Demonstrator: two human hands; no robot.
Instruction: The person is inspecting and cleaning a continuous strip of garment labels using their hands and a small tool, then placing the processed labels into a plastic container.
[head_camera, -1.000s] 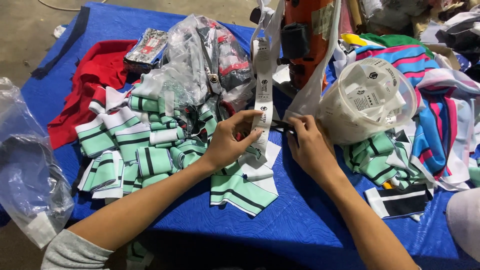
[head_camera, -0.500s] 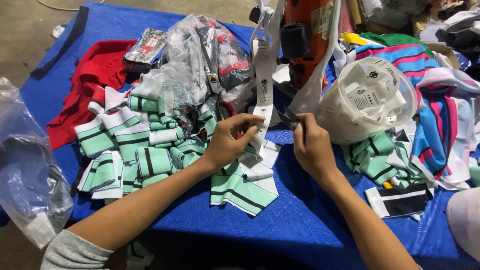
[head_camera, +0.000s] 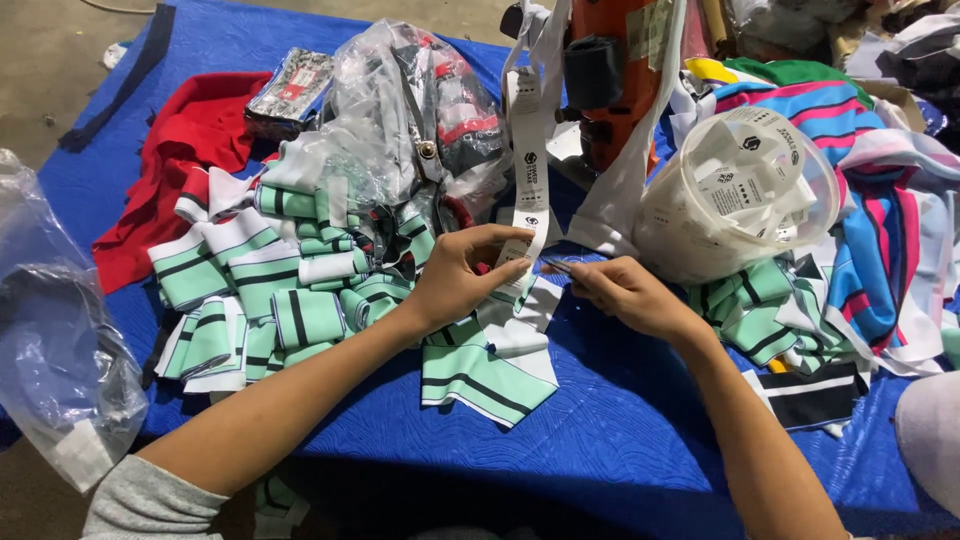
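My left hand (head_camera: 462, 278) pinches the lower end of a long white label ribbon (head_camera: 527, 150) that hangs down from the orange machine (head_camera: 622, 70). Just to its right, my right hand (head_camera: 628, 296) grips a small dark metal cutter (head_camera: 558, 265), whose tip points at the ribbon's end between my left fingers. Both hands hover over mint-green striped fabric pieces (head_camera: 487, 368) lying on the blue table cover (head_camera: 640, 430).
A heap of folded mint-green striped pieces (head_camera: 255, 295) lies at the left, a red cloth (head_camera: 190, 140) behind it. Clear plastic bags (head_camera: 420, 110) sit at the back and at the left edge (head_camera: 55, 340). A white tub of labels (head_camera: 740, 190) and striped fabrics (head_camera: 870, 210) fill the right.
Both hands stay at the ribbon's end. My left fingers have shifted slightly on the strip, and the cutter in my right hand sits a little closer to it.
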